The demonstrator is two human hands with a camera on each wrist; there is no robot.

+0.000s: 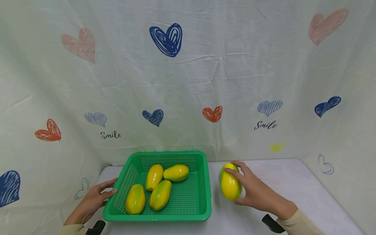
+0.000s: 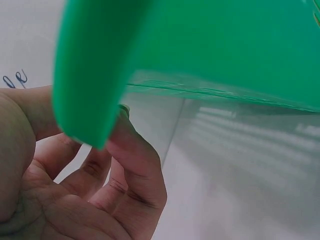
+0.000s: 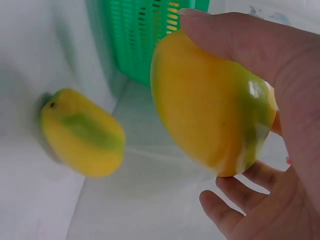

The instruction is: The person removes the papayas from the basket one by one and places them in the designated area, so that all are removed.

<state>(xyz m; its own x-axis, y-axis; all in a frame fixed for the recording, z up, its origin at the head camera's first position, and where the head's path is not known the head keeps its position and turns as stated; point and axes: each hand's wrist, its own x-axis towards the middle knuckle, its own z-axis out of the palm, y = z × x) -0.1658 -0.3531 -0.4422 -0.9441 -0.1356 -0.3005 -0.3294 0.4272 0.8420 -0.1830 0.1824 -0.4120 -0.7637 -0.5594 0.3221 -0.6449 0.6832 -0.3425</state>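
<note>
My right hand [image 1: 254, 192] grips a yellow-green mango [image 1: 231, 182] to the right of the green plastic basket [image 1: 157, 218]. In the right wrist view, thumb and fingers wrap the held mango [image 3: 210, 110], while a second loose mango [image 3: 84, 134] lies on the white surface beyond it. That loose mango is mostly hidden in the head view. My left hand [image 1: 94, 199] is at the basket's left side, with the rim [image 2: 92, 75] between its thumb and curled fingers in the left wrist view. Several mangoes [image 1: 161, 195] lie inside the basket, toward its left and middle.
The basket stands on a white-covered table [image 1: 276, 173]. A pale curtain [image 1: 188, 81] printed with hearts and the word "Smile" rises behind the table and along both sides.
</note>
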